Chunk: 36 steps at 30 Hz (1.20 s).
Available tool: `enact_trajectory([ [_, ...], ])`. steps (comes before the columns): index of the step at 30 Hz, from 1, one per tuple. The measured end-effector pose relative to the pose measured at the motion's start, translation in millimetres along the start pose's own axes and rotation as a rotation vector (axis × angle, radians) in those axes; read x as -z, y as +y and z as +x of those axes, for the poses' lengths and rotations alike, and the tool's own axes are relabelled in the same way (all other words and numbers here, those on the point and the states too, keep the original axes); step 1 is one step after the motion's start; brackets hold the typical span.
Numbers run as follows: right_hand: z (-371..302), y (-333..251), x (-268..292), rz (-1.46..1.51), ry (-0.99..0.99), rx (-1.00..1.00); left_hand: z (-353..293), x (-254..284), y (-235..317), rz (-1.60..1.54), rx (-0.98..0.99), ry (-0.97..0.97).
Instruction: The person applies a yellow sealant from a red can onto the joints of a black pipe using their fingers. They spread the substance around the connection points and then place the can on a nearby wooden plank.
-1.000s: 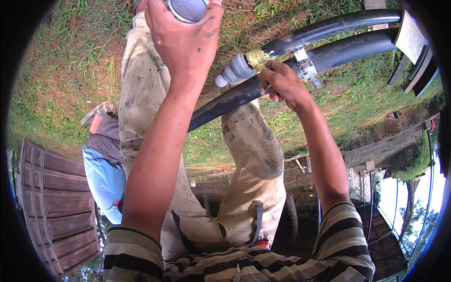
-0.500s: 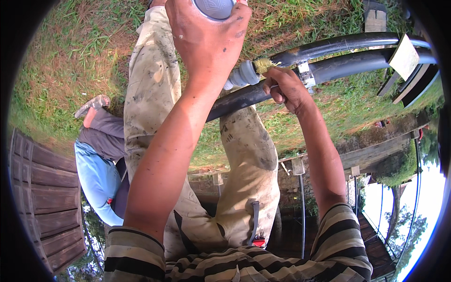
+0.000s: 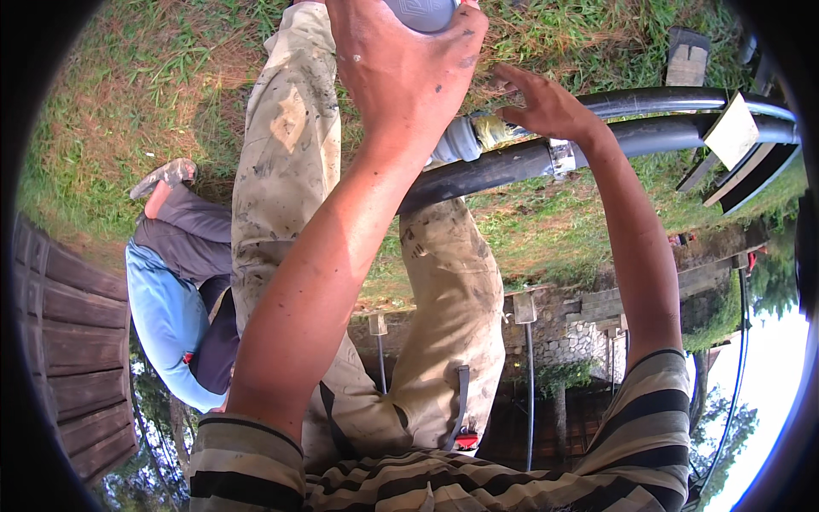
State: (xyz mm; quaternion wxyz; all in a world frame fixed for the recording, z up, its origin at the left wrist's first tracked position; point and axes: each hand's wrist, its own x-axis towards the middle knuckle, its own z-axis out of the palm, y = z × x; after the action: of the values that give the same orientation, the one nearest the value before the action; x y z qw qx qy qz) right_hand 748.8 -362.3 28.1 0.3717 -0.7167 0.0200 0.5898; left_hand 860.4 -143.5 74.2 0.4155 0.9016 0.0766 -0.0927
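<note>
My left hand (image 3: pixel 409 72) is wrapped round something with a round grey cap (image 3: pixel 426 12), partly out of view at the top edge. Just below its wrist sits a grey ribbed fitting (image 3: pixel 463 139), and beside that a yellowish wrapped joint (image 3: pixel 493 131) at the end of the upper black pipe (image 3: pixel 657 102). My right hand (image 3: pixel 546 107) is open, fingers stretched toward the left hand, over the end of this pipe. Under it runs a thicker black pipe (image 3: pixel 495 172) across my knee, with a metal clamp (image 3: pixel 561 158) around it.
Grass (image 3: pixel 145 94) lies all around. A pale square plate (image 3: pixel 732 132) rests against the pipes at right, near dark curved pieces. At left another person in a blue top (image 3: pixel 166 316) sits by a dark wooden structure (image 3: pixel 81 358). Thin posts (image 3: pixel 530 392) stand behind.
My right hand has come off the yellowish joint, its fingers opening as it rises. My left hand and the capped thing have shifted a little to the right.
</note>
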Motion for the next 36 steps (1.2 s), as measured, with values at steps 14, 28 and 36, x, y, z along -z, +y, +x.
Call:
enact_trajectory([
  [14, 29, 30, 15, -0.075, -0.573, -0.06, 1, 3, 5, 0.032, 0.054, -0.058],
  [28, 56, 24, 13, -0.094, -0.931, -0.096, 0, 2, 7, 0.025, 0.035, -0.063],
  [36, 52, 31, 14, -0.058, -0.833, -0.05, 2, 3, 1, 0.018, 0.002, -0.038],
])
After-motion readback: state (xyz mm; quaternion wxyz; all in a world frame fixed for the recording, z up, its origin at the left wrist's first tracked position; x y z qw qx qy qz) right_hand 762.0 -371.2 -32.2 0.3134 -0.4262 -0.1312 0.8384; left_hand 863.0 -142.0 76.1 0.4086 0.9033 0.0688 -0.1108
